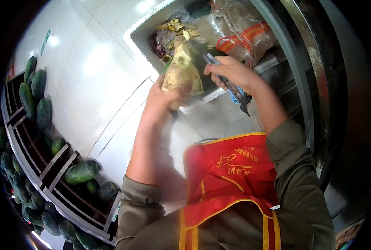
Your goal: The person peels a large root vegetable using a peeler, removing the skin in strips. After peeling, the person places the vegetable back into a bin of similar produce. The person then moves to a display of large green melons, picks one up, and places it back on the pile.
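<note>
My left hand (170, 93) grips a pale, knobbly root vegetable (178, 73), its narrower upper part peeled to yellowish flesh. A piece of thin, translucent yellowish material hangs at its right side. To the right, my right hand (224, 72) is closed around a grey-handled tool (215, 64), partly hidden by the fingers; its exact kind is unclear. Both hands are over the near side of a white foam box (138, 51). Yellowish peelings (185, 29) lie inside the box beyond the vegetable.
A clear plastic bag with red and orange bands (244, 34) lies at the box's far right. A dark metal frame (301, 62) curves along the right. Watermelons (82, 172) and metal racks (59, 165) stand at left on a tiled floor (88, 62). I wear a red apron (232, 172).
</note>
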`<state>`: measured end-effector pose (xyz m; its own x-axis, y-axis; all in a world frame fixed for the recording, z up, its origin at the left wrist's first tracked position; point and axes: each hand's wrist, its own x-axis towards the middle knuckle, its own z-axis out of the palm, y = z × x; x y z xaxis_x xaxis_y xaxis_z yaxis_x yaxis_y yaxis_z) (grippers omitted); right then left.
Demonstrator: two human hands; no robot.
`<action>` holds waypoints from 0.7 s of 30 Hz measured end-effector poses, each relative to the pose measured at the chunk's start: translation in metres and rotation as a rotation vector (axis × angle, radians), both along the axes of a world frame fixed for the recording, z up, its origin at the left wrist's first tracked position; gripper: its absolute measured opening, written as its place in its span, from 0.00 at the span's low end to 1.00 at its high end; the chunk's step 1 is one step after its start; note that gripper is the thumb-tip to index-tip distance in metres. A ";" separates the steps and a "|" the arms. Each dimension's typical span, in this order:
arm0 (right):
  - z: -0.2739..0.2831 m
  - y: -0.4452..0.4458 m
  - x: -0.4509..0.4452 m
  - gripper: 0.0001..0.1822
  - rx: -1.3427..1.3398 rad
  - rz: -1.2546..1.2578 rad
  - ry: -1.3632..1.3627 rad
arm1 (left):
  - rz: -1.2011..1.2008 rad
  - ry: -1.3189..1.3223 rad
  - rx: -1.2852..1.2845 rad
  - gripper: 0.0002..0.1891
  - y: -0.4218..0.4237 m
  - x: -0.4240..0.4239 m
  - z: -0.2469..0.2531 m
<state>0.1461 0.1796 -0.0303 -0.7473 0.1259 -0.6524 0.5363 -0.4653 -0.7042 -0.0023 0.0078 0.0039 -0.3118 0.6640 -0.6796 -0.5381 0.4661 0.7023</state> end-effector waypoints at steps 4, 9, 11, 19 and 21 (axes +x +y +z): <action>-0.009 0.000 -0.001 0.13 0.408 -0.014 0.022 | -0.046 0.039 -0.017 0.36 0.000 -0.005 -0.005; 0.021 -0.036 -0.013 0.09 1.020 0.182 0.138 | -0.065 0.063 -0.043 0.36 0.001 -0.003 -0.006; 0.019 -0.038 -0.012 0.06 1.114 0.232 0.091 | -0.013 0.062 -0.041 0.34 0.004 0.001 -0.002; -0.001 -0.034 -0.009 0.05 1.266 0.251 0.044 | 0.018 -0.007 0.004 0.33 0.004 0.005 0.002; -0.005 -0.031 -0.011 0.04 1.285 0.276 0.006 | -0.004 -0.007 0.033 0.30 0.000 0.005 -0.006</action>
<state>0.1354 0.1490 -0.0356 -0.8509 0.4939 -0.1787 0.5002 0.6583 -0.5625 0.0024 0.0083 -0.0018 -0.3048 0.6870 -0.6596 -0.5409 0.4452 0.7136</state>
